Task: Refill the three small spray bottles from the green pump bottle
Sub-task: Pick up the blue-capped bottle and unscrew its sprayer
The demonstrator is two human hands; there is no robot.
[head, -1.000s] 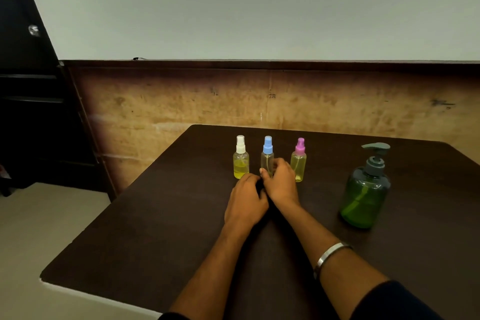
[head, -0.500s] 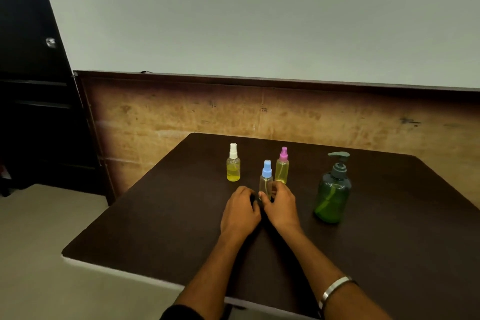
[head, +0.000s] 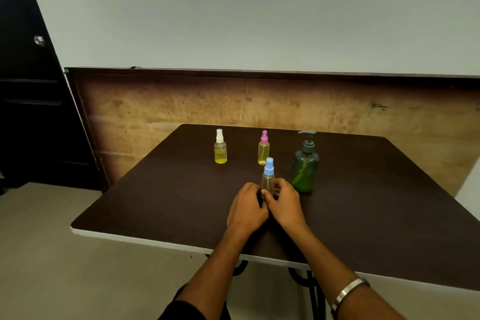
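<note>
A small spray bottle with a blue cap (head: 268, 176) stands upright on the dark table (head: 161, 189). My right hand (head: 285, 202) grips its lower body with curled fingers and thumb. My left hand (head: 246, 209) lies beside it, fingers curled against the bottle's base; whether it holds the bottle is hidden. Farther back stand a white-capped spray bottle (head: 220, 148) and a pink-capped spray bottle (head: 263, 149), both with yellow liquid. The green pump bottle (head: 305, 166) stands just right of my right hand.
The table's near edge (head: 145, 240) has a pale rim, with black metal legs (head: 309, 286) below. A worn brown panel (head: 181, 101) runs along the wall behind the table. A dark door (head: 28, 101) is at the left.
The blue-capped bottle has come out of the row and toward me, carried by my right hand. My head has pulled back, so the table looks farther away.
</note>
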